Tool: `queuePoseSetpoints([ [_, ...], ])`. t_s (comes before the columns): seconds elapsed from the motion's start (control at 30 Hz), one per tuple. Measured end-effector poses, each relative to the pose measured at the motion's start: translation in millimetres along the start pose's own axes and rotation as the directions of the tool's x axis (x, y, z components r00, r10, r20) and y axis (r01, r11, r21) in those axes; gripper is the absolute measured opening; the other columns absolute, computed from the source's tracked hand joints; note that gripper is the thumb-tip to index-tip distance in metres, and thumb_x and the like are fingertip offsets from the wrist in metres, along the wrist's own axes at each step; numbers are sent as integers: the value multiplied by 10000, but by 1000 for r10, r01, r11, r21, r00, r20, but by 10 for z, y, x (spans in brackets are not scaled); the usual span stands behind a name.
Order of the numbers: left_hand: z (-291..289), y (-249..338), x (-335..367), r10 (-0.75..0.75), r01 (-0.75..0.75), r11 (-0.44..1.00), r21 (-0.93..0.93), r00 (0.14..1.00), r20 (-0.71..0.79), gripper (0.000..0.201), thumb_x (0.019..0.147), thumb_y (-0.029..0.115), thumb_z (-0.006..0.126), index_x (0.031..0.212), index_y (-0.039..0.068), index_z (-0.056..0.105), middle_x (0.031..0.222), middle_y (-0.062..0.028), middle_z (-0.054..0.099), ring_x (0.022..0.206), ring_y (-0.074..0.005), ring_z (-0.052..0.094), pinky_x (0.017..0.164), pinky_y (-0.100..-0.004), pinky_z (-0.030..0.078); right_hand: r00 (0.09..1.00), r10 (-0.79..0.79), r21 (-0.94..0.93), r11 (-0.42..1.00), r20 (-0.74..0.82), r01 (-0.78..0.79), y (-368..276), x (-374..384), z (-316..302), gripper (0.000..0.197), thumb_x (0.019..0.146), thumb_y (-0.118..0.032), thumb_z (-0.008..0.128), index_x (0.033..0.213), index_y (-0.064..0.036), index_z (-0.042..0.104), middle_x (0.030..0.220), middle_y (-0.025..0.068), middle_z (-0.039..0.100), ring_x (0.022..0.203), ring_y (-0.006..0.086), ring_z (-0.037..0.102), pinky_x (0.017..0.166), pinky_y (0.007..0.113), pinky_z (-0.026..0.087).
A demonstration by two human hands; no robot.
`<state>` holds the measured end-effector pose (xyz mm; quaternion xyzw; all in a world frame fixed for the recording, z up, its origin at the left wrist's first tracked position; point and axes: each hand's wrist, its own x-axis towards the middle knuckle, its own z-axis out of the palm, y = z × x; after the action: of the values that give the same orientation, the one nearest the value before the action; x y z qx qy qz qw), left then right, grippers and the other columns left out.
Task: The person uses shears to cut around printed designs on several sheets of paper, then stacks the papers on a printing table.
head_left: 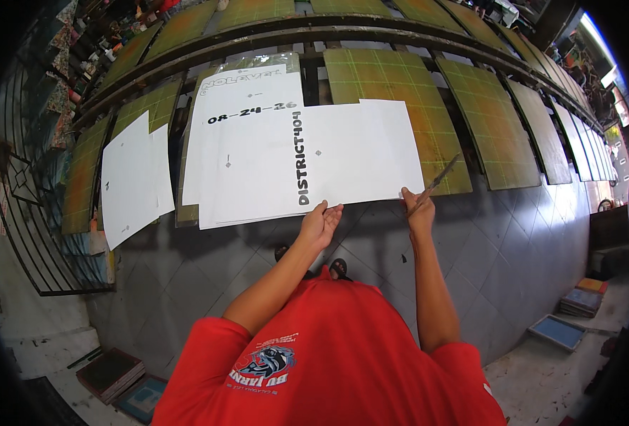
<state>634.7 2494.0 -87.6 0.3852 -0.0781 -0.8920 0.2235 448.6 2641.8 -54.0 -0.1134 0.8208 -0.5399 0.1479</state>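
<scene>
A wide white paper sheet (371, 153) with black lettering and small register marks lies across the slanted boards in front of me. My left hand (320, 226), palm up, pinches its near edge close to the middle. At the near right corner, the thumb of my right hand (419, 213) presses on the paper. That same hand grips dark scissors (439, 181), their blades pointing up and to the right, past the sheet. Further white paper (254, 78) with printed letters lies at the back left, partly under clear film. Another white sheet (133, 181) rests apart on the left.
Rows of greenish boards (499, 117) with yellow grid lines stand on dark rails. A metal grille (27, 220) is at the left. Framed screens lie low on both sides, including a blue one (557, 332) at the right. Grey tiled floor (513, 234) lies beneath.
</scene>
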Motion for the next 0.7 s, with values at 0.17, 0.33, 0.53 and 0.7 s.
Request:
queuePoseSetpoints([
  [0.17,97,56,-173,7,-8,999,-34,1000,-25,259,928,186,458,1001,-62,449,926,-163,552,905,-243,607,659,-294,554,950,139,-28,990,281,-137,-394,-802,-378,333,882,-340,549,912,-9,533,726,64,587,546,130,544,499,266,427],
  [0.33,36,111,-101,151,-127,973,194,982,-115,238,902,205,519,900,-33,503,787,-104,579,665,-154,607,533,-267,544,828,218,-101,976,517,-194,-88,-1433,-550,373,889,-385,525,1001,-30,506,790,49,578,563,118,510,527,250,434],
  [0.53,135,215,-126,221,-157,935,317,959,-175,205,830,188,641,753,23,544,664,-26,543,513,-78,521,472,-218,514,578,179,-167,983,796,-75,-221,-1408,-261,466,927,-489,362,954,-42,489,707,7,492,625,87,475,518,240,382],
  [0.7,172,244,-146,253,-175,920,351,949,-190,195,816,172,657,756,25,545,675,-25,543,523,-82,527,475,-211,518,514,312,-33,876,799,-480,-269,-1237,161,550,857,-612,422,888,-66,472,652,-11,454,528,89,454,463,221,369],
])
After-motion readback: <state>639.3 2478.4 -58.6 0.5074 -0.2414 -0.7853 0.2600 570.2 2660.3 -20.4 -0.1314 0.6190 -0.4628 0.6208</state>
